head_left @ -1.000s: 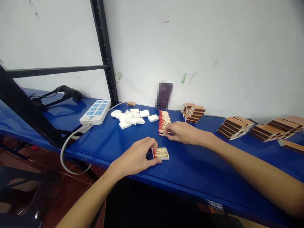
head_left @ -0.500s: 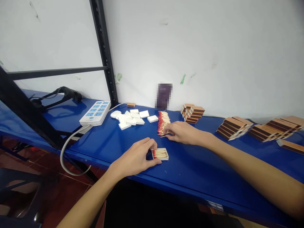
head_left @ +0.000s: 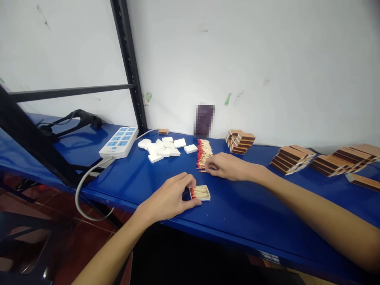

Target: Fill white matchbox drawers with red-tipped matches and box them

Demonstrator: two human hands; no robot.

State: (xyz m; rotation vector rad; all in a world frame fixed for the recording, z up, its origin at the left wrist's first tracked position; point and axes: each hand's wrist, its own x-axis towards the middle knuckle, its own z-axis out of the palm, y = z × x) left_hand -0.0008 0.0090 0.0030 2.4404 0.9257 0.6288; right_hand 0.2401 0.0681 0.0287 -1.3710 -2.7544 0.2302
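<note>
My left hand (head_left: 170,198) grips a small white matchbox tray (head_left: 209,194) between thumb and fingers at its left end. Red-headed matches (head_left: 200,191) lie side by side inside the tray, which rests on the blue tabletop. Beyond it, a long heap of loose matches (head_left: 204,152) runs back toward the wall, red heads to the left. My right hand (head_left: 224,166) is at the near end of this heap, thumb and fingertips closed on a match (head_left: 203,171). Whether more than one match is between those fingers cannot be made out.
White trays (head_left: 163,150) lie in a jumble at the back left, near a power strip (head_left: 118,143). Stacked matchboxes (head_left: 242,141) stand at the back, with further stacks (head_left: 292,158) to the right. A black rack post (head_left: 130,59) rises at the left.
My right hand's fingers have drawn slightly closer together at the near end of the match heap. My left hand and the tray have stayed in place.
</note>
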